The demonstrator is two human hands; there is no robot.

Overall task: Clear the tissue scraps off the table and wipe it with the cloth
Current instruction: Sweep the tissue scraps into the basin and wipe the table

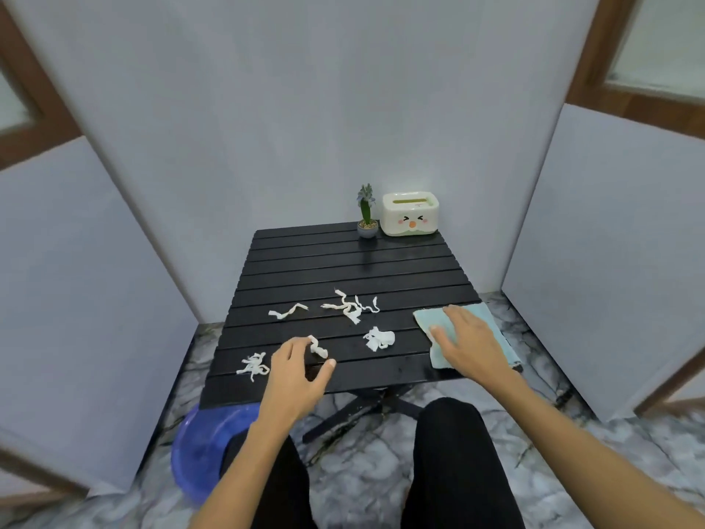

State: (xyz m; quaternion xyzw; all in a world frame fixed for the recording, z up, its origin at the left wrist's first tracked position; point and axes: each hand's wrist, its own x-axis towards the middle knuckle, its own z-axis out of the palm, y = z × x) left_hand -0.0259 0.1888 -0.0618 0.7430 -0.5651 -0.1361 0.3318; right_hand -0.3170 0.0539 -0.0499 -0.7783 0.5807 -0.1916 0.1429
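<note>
Several white tissue scraps lie on the black slatted table: one twisted strip, a tangled bunch, a crumpled wad, a frayed scrap at the near left, and a curled scrap. My left hand hovers over the near edge with fingers apart, its fingertips right at the curled scrap. My right hand lies flat on the light blue cloth at the table's right edge, palm down.
A small potted plant and a cream tissue box with a face stand at the table's far right corner. A blue plastic basin sits on the marble floor under the near left corner. Grey panels enclose the table.
</note>
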